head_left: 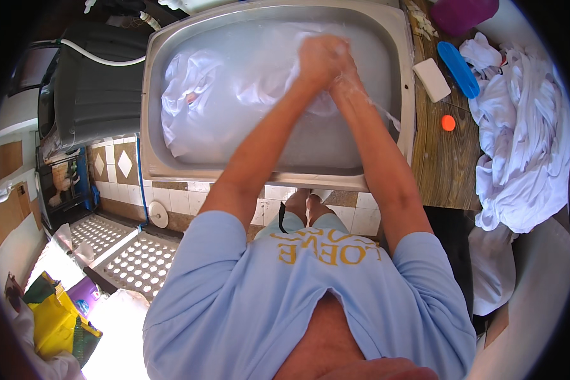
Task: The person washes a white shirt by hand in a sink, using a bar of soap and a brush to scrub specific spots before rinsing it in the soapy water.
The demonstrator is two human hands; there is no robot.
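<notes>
A large sink basin with a pale rim holds cloudy, soapy water. Over its far right part, my left hand and my right hand are pressed together, both closed around wet white cloth. Most of the held part is hidden by the fingers. A sheet of the white cloth spreads through the water to the left of my hands, and a thin strip hangs by my right wrist. Another bunched white cloth floats at the basin's left end, apart from my hands.
On the wooden counter at right lie a white soap bar, a blue oblong tray, an orange cap and a heap of white laundry. A purple container stands behind. A pale hose crosses at left.
</notes>
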